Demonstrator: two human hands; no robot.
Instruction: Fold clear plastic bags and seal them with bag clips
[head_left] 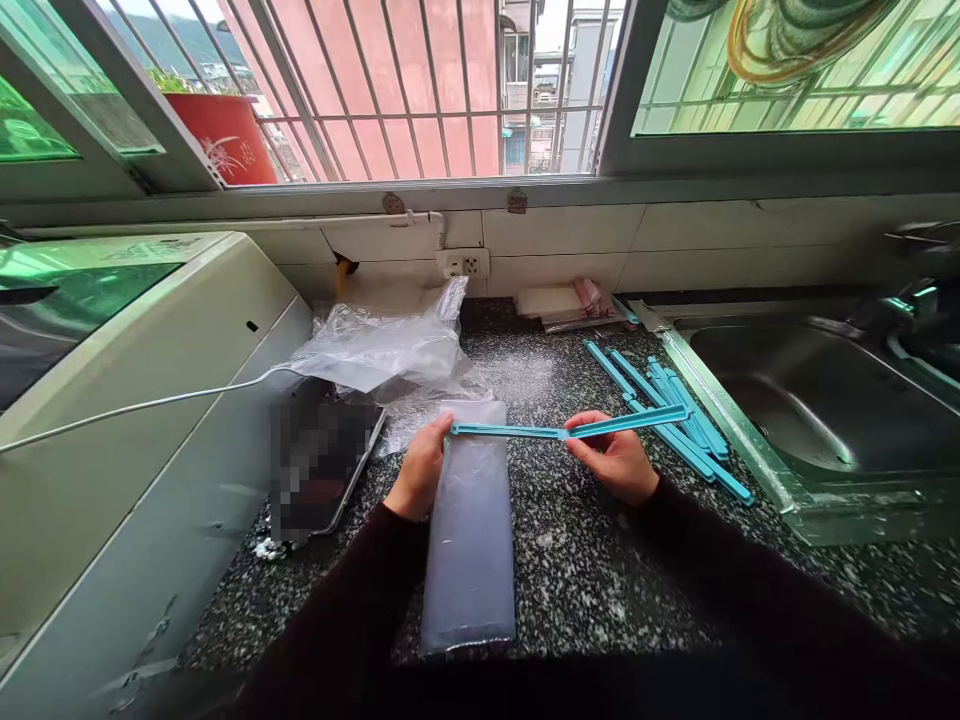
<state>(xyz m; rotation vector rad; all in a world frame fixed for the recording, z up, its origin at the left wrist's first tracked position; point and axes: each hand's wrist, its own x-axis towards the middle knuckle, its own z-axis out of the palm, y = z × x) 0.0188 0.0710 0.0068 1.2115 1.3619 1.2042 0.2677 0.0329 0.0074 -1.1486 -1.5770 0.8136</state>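
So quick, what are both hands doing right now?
Left hand: closed, pinching one end of the opened blue clip over the plastic bag.
Right hand: closed, holding the same clip near its hinge.

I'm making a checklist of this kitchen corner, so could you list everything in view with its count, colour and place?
Open clip: one, light blue, between both hands
Long plastic: count unclear, clear, under the clip's left half
Other clips: several overlapping, light blue, left of sink
Crumpled plastic: count unclear, clear, back left
Flat device: one, dark, left, partly pixelated
Packets: count unclear, pale and pink, by wall
Counter: one, speckled black-white, below
Sink: one, metallic, right
Appliance: one, off-white, left
Cable: one, white, left
Outlet: one, white, wall
Pipe: one, white, wall
Pot: one, red, at window
Window frame: grey, back
Hands: two, bare, on the clip
Sleeves: two, dark, front
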